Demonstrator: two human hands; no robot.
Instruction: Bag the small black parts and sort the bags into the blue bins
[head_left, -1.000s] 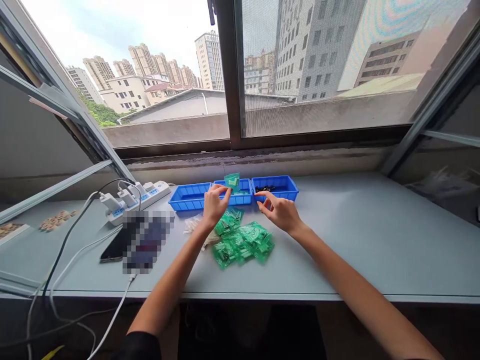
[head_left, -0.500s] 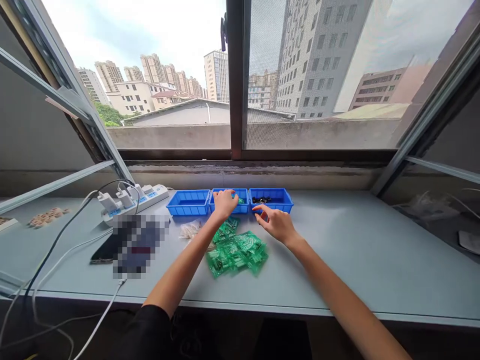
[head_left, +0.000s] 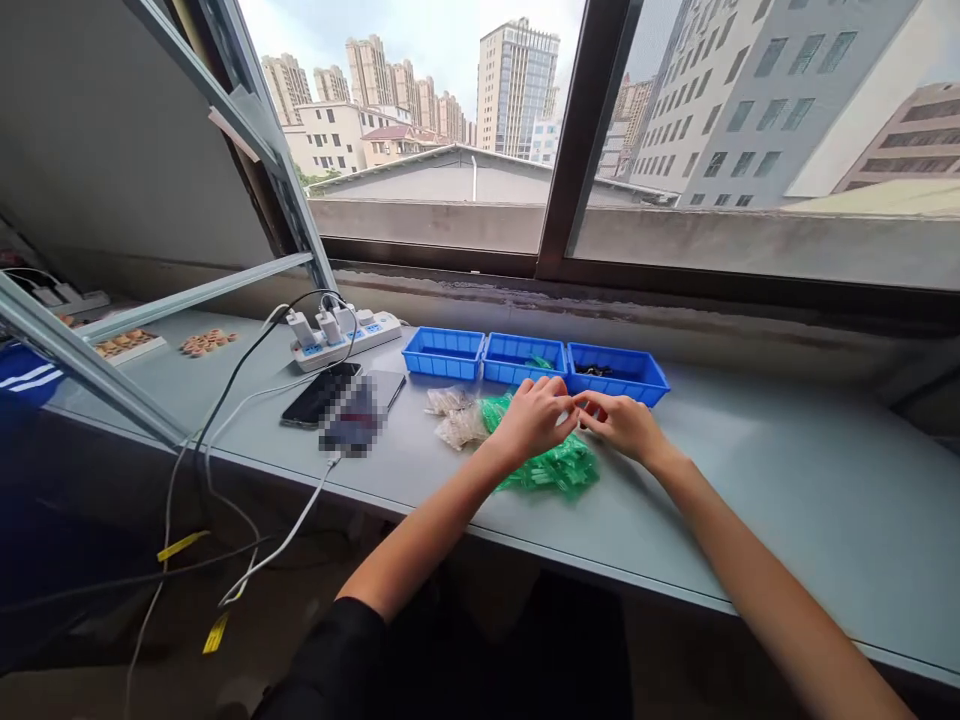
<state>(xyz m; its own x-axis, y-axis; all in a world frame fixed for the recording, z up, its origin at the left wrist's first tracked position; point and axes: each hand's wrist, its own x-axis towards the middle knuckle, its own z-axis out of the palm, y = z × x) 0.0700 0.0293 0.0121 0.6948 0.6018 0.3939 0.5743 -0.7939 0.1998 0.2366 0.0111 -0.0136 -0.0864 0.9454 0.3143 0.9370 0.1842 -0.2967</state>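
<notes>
My left hand [head_left: 534,420] and my right hand [head_left: 624,428] meet at the fingertips above a pile of green plastic packets [head_left: 559,470]. Both have bent fingers, pinched closed; anything between them is too small or hidden to make out. Just behind them stand three blue bins in a row. The middle bin [head_left: 504,372] has some green pieces in it, partly behind my left hand. Small black parts [head_left: 592,370] lie in the right bin [head_left: 645,385]. Left of the green pile are clear bags of pale pieces [head_left: 459,425].
The left blue bin [head_left: 442,365] stands near a white power strip [head_left: 349,345] full of plugs. In front of the strip lie a dark phone [head_left: 319,397] and a partly blurred device. Cables hang over the table's front edge. Brown pieces [head_left: 208,343] lie at the far left.
My left hand has come back from the middle bin, and my right hand has left the right bin's front. Their fingertips now meet over the green packets. The view has turned left and tilted.
</notes>
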